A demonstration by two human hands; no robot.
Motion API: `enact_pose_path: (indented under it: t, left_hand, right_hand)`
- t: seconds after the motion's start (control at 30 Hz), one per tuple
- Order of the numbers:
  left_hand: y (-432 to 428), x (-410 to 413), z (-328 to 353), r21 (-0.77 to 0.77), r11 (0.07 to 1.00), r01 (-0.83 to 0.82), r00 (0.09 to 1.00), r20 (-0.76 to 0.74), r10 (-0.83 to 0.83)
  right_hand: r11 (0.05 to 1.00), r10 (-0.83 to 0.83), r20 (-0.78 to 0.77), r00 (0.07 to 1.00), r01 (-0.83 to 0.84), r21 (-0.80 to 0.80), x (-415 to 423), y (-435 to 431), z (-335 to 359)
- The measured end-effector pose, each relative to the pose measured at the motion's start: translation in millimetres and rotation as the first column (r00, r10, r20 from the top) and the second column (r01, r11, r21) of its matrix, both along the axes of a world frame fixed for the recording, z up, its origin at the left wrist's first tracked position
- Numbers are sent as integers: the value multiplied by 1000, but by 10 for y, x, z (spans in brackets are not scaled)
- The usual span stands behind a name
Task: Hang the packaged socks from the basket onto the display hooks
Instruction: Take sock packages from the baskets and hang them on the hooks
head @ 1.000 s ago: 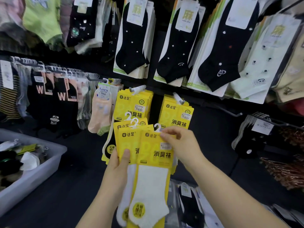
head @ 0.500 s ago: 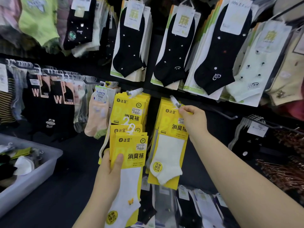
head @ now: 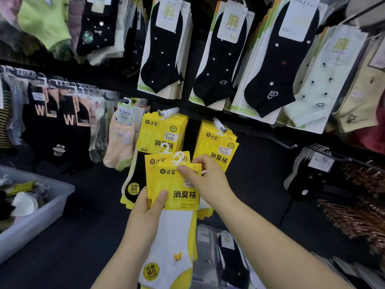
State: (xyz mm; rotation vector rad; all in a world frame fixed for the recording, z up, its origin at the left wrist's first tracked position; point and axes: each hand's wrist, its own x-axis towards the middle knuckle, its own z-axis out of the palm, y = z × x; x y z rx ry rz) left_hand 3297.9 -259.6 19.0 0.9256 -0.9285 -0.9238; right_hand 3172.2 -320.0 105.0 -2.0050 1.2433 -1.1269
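Left grip (head: 145, 207) closed round the lower left of a stack of yellow sock packs (head: 175, 222), thumb across the front; right grip (head: 206, 180) pinching the top right corner of the front pack (head: 173, 184), forefinger laid on its face. The stack is in the air before the display wall (head: 260, 174), low between the two hooks and well apart from the grey basket (head: 52, 209) at far left, which has more socks in it. Left hook (head: 168, 112) and right hook (head: 218, 125) each carry a bunch of hung packs (head: 216, 151), same yellow kind.

Step in hand, my read: peel one pack off the stack and hang it. To do it well:
- left grip should squeeze the rest so only the front pack slides off
- lift by the card top, not the sock, face out
- right hook is nearer, likely target
- aim the small white hanger (head: 179, 158) on top of the pack at the hook tip, thread it, push back to the bunch
- the stack's hangers overlap and may snag, so separate first
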Motion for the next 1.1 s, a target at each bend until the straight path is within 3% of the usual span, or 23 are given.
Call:
enact_pose_path:
  t: [0.2, 0.37, 0.5, 0.7, 1.1]
  left_hand:
    - [-10, -18, -38, 36, 999, 30, 997, -76, -28]
    - [-31, -7, -38, 50, 999, 10, 999, -46, -8]
    - [-39, 2, -40, 13, 993, -116, 992, 53, 115]
    - [-10, 167, -14, 25, 971, -238, 950, 215, 228]
    - [4, 179, 9, 63, 963, -261, 945, 219, 242]
  right_hand:
    - [998, 68, -1, 998, -68, -11, -160, 52, 64]
    - [992, 109, 115, 987, -115, 48, -283, 73, 10]
    - [999, 25, 166, 986, -21, -24, -411, 11, 47]
    - [980, -165, 433, 886, 198, -32, -584, -221, 405]
    - [939, -312, 401, 862, 345, -12, -270, -720, 590]
